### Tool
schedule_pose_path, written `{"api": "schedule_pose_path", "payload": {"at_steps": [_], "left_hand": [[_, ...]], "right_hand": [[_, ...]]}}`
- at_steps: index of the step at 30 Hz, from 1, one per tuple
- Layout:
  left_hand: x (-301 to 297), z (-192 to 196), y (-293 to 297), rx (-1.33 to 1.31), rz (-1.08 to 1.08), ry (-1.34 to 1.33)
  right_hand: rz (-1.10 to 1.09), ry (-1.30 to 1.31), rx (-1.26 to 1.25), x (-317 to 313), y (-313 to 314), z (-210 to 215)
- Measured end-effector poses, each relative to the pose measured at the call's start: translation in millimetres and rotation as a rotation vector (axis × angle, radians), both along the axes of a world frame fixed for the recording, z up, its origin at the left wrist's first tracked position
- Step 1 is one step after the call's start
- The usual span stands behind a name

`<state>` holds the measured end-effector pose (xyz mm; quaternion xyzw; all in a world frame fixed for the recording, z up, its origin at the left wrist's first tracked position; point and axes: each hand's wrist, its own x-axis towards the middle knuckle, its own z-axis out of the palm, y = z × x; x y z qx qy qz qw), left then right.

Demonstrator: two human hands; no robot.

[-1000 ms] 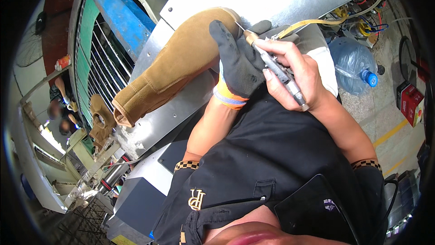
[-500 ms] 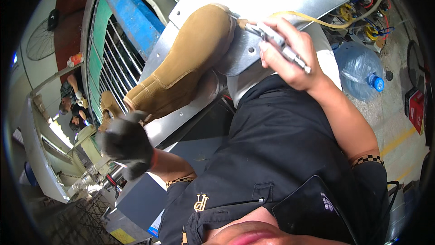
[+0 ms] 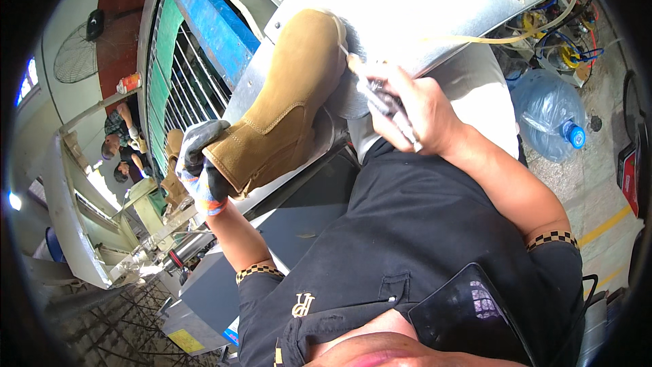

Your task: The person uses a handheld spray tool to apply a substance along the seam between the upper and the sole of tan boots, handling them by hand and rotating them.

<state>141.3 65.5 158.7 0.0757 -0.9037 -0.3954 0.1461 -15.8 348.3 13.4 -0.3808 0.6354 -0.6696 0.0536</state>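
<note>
A tan ankle boot (image 3: pixel 288 75) lies on its side on a metal-topped table, its toe at the far end and its opening toward my left hand. My left hand (image 3: pixel 198 153), in a grey glove with a patterned cuff, closes on the boot's top edge, its thumb partly hidden inside the opening. In my bare right hand (image 3: pixel 428 112) is a slim metal hand tool (image 3: pixel 390 103) with a tan tip, smeared by motion. That tip is close to the boot's sole edge near the toe; whether it touches cannot be told.
Another tan boot (image 3: pixel 172 184) stands beyond my left hand, by a barred rack (image 3: pixel 197 61). A thin yellowish hose (image 3: pixel 502 40) crosses the bright table (image 3: pixel 407 0). At right, a large clear water bottle (image 3: pixel 547 112) lies on the floor. Two people (image 3: pixel 119 150) work at far left.
My left hand, blurred and apart from the boot's top before, now grips its edge. My right hand and the tool have come down and slightly left, along the boot's sole edge.
</note>
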Motion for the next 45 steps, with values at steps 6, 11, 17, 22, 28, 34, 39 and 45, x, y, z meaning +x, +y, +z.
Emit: {"api": "schedule_pose_path", "payload": {"at_steps": [6, 11, 17, 22, 28, 34, 39, 45], "left_hand": [[-34, 2, 15, 0.286, 0.37, 0.13], [-219, -9, -9, -0.257, 0.058, 0.233], [-504, -12, -1, 0.447, -0.466, 0.133], [-521, -44, 37, 0.772, -0.28, -0.033], [-343, -93, 24, 0.132, -0.26, 0.031], [-82, -135, -6, -0.515, 0.095, 0.066], [21, -141, 6, -0.466, 0.263, -0.032], [77, -151, -58, -0.454, 0.554, -0.143]], "right_hand": [[0.188, -0.414, -0.069, -75, 22, -9], [-0.144, -0.346, -0.11, -144, 11, -19], [-0.234, -0.323, -0.158, -147, 8, -16], [-0.209, -0.379, -0.096, -148, 12, -5], [-0.234, -0.323, -0.111, -146, 8, -14], [-0.28, -0.256, -0.036, -151, 4, -28], [-0.36, -0.074, 0.195, -133, -25, -32], [-0.069, -0.025, 0.406, -45, -112, -41]]}}
